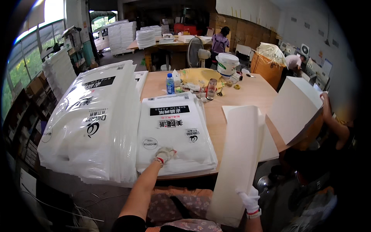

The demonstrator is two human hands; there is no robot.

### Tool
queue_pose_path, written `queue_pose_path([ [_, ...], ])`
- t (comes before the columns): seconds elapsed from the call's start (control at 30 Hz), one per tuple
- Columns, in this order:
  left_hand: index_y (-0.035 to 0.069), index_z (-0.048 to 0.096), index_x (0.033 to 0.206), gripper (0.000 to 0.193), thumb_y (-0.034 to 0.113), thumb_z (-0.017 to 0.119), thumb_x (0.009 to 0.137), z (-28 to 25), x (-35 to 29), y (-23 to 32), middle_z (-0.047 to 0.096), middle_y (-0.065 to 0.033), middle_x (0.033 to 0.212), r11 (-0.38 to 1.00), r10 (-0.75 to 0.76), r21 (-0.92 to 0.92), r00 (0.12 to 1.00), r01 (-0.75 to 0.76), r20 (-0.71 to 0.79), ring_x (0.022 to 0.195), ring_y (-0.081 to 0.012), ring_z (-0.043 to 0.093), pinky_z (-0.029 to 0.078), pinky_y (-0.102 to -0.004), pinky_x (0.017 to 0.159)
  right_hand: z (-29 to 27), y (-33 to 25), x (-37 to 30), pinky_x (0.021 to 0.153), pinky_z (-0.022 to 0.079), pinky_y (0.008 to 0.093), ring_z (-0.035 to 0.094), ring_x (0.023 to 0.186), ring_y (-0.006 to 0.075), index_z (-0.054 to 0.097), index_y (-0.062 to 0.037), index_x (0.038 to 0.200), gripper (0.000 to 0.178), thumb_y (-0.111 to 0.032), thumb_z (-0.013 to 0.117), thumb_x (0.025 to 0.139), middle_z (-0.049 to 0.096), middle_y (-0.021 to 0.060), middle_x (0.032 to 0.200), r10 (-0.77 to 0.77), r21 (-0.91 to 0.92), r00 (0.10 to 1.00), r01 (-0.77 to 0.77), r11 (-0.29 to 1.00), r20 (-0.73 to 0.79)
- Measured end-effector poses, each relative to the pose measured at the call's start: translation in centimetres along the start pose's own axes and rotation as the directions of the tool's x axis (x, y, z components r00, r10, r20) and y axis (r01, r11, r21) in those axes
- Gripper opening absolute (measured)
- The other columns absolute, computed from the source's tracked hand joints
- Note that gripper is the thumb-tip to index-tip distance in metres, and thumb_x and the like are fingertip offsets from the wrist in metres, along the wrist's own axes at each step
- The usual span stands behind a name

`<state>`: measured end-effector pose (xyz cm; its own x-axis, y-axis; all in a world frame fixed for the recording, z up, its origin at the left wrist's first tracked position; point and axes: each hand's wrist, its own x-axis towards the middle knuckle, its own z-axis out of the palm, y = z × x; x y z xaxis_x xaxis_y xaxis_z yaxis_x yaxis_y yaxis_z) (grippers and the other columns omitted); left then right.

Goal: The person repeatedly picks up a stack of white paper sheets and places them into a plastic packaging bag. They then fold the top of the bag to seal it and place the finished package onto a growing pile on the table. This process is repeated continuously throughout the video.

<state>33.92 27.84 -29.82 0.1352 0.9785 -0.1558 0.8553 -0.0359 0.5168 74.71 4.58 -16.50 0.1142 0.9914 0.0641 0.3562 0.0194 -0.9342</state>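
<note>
My left hand, in a white glove with bare fingertips, is closed with bent fingers against the top plastic bag. That clear bag, printed in black and red, tops a flat stack near the table's front edge. At lower right, my right hand, in a white knitted glove, grips the edge of a tall, curled sheaf of cream paper. The sheaf stands upright and hangs past the table edge. More white paper lies behind it. Left of the bags is a high pile of filled, glossy packs.
A blue-capped bottle, a glass tumbler, scissors, tape rolls and a white bucket stand toward the table's back. At right, another person's hand holds a large paper block. Further back is a fan.
</note>
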Motion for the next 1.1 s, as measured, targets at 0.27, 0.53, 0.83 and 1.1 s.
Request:
queue_pose_path([
  [0.27,0.002,0.058,0.089,0.019,0.020,0.054,0.085,-5.0,11.1,2.1,0.059,-0.0146,0.086,0.581,0.204,-0.775,0.967,-0.247,-0.155,0.083,-0.0314,0.059,0.050,-0.0366,0.074,4.1,-5.3,1.9,0.065,0.050,0.0422,0.062,0.078,0.0363,0.067,-0.0075,0.085,0.049,-0.055,0.061,0.077,0.063,0.0166,0.087,0.185,-0.756,0.880,0.249,0.606,0.438],
  [0.53,0.005,0.037,0.135,0.047,0.023,0.046,0.093,-2.8,-5.9,22.6,0.054,-0.0180,0.118,0.634,0.634,-0.668,0.756,-0.390,0.160,0.108,-0.0314,0.054,0.042,-0.0360,0.094,7.6,3.5,14.1,0.066,0.050,0.0435,0.062,0.078,0.0353,0.051,-0.0038,0.107,0.049,-0.034,0.072,0.074,0.063,0.0188,0.090,-0.144,-0.383,0.946,0.252,0.889,0.289],
  [0.83,0.008,0.048,0.119,0.030,0.020,0.047,0.091,4.4,-8.6,7.8,0.063,-0.0125,0.093,0.901,0.402,0.260,0.894,-0.347,-0.197,0.086,-0.0266,0.063,0.050,-0.0369,0.078,11.3,8.4,18.3,0.073,0.047,0.0497,0.061,0.090,0.0425,0.053,-0.0100,0.106,0.029,-0.028,0.057,0.084,0.062,0.0244,0.094,0.130,-0.649,0.974,-0.219,0.729,-0.183],
  [1.1,0.004,0.052,0.103,0.026,0.001,0.046,0.077,3.1,-21.1,-0.6,0.058,-0.0199,0.091,0.883,-0.309,-0.451,0.883,0.127,-0.355,0.086,-0.0368,0.057,0.045,-0.0442,0.074,7.2,8.0,6.4,0.077,0.048,0.0464,0.062,0.091,0.0386,0.021,-0.0109,0.142,0.072,-0.023,0.059,0.083,0.064,0.0209,0.101,0.171,-0.528,0.972,-0.061,0.847,0.163],
])
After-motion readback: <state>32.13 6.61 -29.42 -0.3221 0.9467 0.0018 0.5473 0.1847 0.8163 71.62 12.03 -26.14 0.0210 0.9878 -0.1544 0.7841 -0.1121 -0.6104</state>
